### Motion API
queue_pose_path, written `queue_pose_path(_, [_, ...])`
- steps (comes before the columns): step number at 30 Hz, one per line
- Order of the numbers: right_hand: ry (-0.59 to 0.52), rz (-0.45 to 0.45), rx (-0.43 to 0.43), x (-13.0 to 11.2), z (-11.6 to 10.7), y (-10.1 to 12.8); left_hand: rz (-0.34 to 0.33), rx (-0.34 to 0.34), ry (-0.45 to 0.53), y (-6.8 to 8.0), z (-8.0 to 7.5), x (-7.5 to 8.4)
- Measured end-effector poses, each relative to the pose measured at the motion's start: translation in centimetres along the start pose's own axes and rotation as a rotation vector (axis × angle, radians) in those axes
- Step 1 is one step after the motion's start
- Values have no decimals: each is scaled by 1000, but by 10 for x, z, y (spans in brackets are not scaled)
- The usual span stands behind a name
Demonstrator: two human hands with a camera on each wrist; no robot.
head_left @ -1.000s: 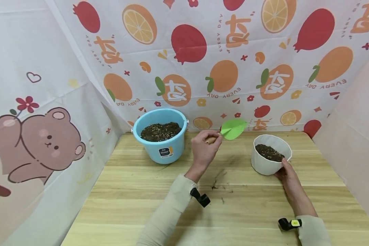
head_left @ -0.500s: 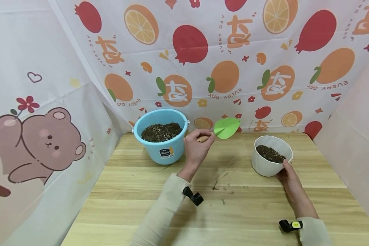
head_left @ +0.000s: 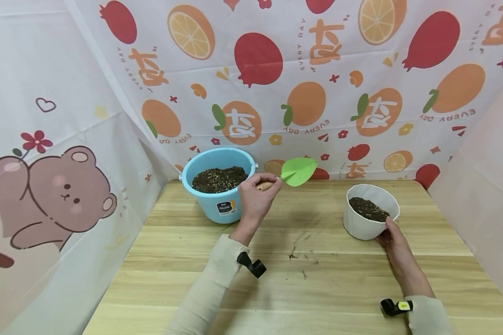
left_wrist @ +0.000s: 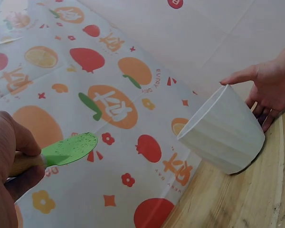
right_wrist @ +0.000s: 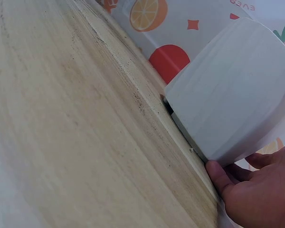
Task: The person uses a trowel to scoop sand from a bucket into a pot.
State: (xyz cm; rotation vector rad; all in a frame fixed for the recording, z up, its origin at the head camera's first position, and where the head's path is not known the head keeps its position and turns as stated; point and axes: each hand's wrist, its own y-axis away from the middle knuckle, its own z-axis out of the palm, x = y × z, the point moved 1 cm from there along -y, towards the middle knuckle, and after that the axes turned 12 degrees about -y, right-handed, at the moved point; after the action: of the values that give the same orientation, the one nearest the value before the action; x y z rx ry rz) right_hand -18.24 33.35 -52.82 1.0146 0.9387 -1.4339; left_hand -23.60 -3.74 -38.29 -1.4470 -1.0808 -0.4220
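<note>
My left hand [head_left: 253, 197] grips the wooden handle of a small trowel with a green blade [head_left: 298, 170], held in the air just right of a blue bucket [head_left: 219, 204] filled with dark soil. The blade [left_wrist: 69, 148] looks empty apart from a few specks. My right hand [head_left: 391, 232] rests against the near side of a white pot [head_left: 366, 224] partly filled with soil, its fingers cupped around the pot's wall [right_wrist: 232, 114]. The thumb [left_wrist: 240, 76] lies at the pot's rim.
The wooden table [head_left: 302, 284] carries a little spilled soil [head_left: 295, 251] between the bucket and the pot. Fruit-print cloth [head_left: 276, 83] hangs behind, with a bear-print sheet [head_left: 50, 195] on the left and plain sheeting on the right.
My left hand has carried the trowel leftward, away from the white pot and toward the blue bucket. The right hand and the pot have stayed put.
</note>
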Motion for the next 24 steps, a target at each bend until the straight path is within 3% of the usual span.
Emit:
queue_pose_path(9, [-37, -15, -17, 0, 1, 1, -60, 0, -16, -1, -9, -1])
queue_pose_path(24, [-1, 5, 4, -1, -1, 0, -132, 28, -22, -11, -24, 2])
